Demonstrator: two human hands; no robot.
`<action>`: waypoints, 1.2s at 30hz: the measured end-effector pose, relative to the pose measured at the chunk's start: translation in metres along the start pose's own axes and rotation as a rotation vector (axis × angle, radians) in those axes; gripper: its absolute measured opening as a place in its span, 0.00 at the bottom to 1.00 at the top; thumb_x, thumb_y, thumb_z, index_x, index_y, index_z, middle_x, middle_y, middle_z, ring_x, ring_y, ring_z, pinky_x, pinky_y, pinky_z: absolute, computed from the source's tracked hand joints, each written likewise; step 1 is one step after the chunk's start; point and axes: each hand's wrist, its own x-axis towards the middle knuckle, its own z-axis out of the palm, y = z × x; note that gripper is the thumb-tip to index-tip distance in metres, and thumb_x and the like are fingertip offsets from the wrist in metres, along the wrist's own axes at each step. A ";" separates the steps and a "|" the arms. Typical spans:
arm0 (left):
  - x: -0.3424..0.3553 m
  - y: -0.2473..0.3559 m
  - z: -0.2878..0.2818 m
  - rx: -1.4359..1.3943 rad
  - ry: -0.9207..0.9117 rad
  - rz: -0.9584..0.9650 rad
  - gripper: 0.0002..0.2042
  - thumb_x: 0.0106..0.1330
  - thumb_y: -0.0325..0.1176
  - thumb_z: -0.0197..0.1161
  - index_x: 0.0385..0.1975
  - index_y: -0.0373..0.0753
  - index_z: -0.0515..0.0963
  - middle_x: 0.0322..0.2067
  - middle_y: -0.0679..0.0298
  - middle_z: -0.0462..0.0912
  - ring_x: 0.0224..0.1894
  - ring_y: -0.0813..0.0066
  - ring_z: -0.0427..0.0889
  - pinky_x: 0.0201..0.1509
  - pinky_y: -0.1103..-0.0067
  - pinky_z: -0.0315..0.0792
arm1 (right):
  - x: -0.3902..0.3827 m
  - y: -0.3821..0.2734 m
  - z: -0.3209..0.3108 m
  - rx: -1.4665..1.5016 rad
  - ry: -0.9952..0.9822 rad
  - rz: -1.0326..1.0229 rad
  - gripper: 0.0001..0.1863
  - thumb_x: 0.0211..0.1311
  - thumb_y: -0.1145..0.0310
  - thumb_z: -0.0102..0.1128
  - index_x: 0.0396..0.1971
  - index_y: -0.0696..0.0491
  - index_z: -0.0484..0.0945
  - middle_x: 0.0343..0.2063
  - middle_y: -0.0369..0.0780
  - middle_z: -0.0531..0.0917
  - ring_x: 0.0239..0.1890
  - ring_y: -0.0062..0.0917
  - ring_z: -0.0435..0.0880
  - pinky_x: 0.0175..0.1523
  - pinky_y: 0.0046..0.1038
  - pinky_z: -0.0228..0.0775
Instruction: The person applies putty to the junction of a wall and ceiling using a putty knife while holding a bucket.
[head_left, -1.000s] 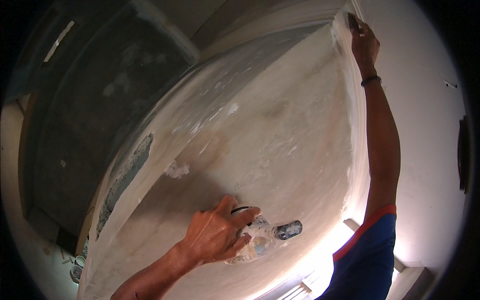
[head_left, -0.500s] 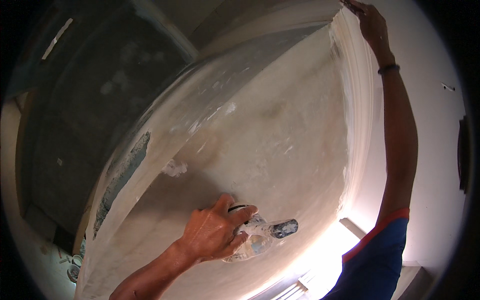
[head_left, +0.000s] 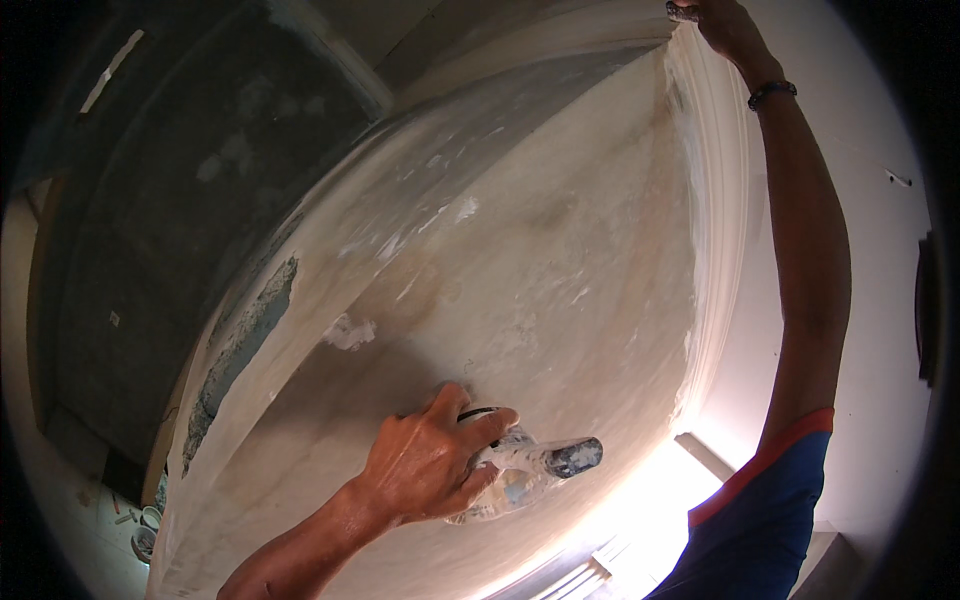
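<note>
My left hand (head_left: 430,460) is closed around a plaster-smeared tool (head_left: 520,460) with a dark-tipped handle, held against the pale plastered surface (head_left: 540,280) and casting a shadow to its left. The tool's far side is partly hidden by my fingers. High at the right, my right hand (head_left: 728,35) is closed on a small dark putty knife (head_left: 682,12) at the top end of a white moulding (head_left: 718,250). My right arm stretches up along the moulding from a blue sleeve with a red edge.
A dark grey surface (head_left: 170,250) fills the left. A rough unfinished strip (head_left: 240,360) runs along the plaster's left edge. Small containers (head_left: 145,535) lie low at the left. A white surface (head_left: 870,300) with a small fitting (head_left: 897,178) is on the right, with bright light (head_left: 640,520) below.
My right hand has moved upward, and its knife has shifted left to the moulding's top, while my forearm swung right. My left hand and its tool have barely moved.
</note>
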 end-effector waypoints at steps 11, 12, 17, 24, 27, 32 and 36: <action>0.001 0.001 -0.004 -0.009 -0.025 -0.004 0.24 0.61 0.41 0.67 0.59 0.51 0.77 0.47 0.50 0.74 0.33 0.59 0.85 0.33 0.65 0.82 | -0.007 -0.033 -0.017 0.024 -0.062 0.191 0.10 0.71 0.70 0.55 0.42 0.55 0.85 0.46 0.42 0.85 0.51 0.35 0.82 0.58 0.36 0.74; 0.002 0.001 -0.004 -0.014 -0.024 0.006 0.24 0.61 0.41 0.67 0.59 0.51 0.77 0.47 0.50 0.74 0.34 0.59 0.85 0.33 0.64 0.82 | -0.005 -0.030 -0.015 0.073 -0.054 0.218 0.10 0.71 0.69 0.55 0.41 0.55 0.85 0.47 0.42 0.85 0.52 0.35 0.82 0.59 0.36 0.74; -0.001 0.003 -0.003 0.020 -0.019 -0.026 0.24 0.61 0.41 0.67 0.59 0.52 0.77 0.47 0.51 0.74 0.34 0.59 0.85 0.34 0.63 0.82 | 0.005 -0.040 0.014 0.025 -0.111 0.164 0.12 0.70 0.64 0.57 0.39 0.55 0.86 0.46 0.41 0.85 0.52 0.35 0.81 0.60 0.36 0.74; 0.005 0.002 -0.004 0.012 -0.028 0.011 0.24 0.61 0.41 0.67 0.59 0.52 0.77 0.47 0.50 0.74 0.35 0.56 0.86 0.37 0.63 0.82 | 0.018 0.005 0.034 -0.103 0.273 -0.178 0.11 0.66 0.70 0.58 0.41 0.53 0.87 0.45 0.40 0.85 0.49 0.35 0.81 0.60 0.36 0.73; 0.001 0.003 -0.003 -0.008 -0.034 -0.046 0.24 0.61 0.41 0.66 0.59 0.52 0.77 0.48 0.50 0.74 0.35 0.56 0.86 0.38 0.63 0.83 | 0.005 -0.015 0.011 0.416 0.367 0.103 0.12 0.68 0.73 0.54 0.41 0.51 0.88 0.45 0.40 0.85 0.49 0.34 0.82 0.60 0.35 0.74; 0.002 0.003 -0.005 0.000 -0.037 -0.020 0.23 0.61 0.41 0.66 0.59 0.52 0.77 0.47 0.50 0.74 0.35 0.56 0.85 0.38 0.63 0.83 | -0.014 0.017 0.001 0.713 0.257 0.065 0.11 0.70 0.76 0.49 0.38 0.60 0.83 0.42 0.43 0.86 0.49 0.34 0.83 0.57 0.34 0.76; 0.002 0.001 -0.004 0.021 -0.025 -0.020 0.23 0.62 0.41 0.66 0.59 0.52 0.77 0.47 0.50 0.74 0.35 0.57 0.86 0.37 0.63 0.83 | -0.015 -0.003 -0.008 0.254 0.077 -0.058 0.09 0.69 0.78 0.48 0.36 0.66 0.78 0.44 0.44 0.85 0.48 0.37 0.84 0.56 0.35 0.76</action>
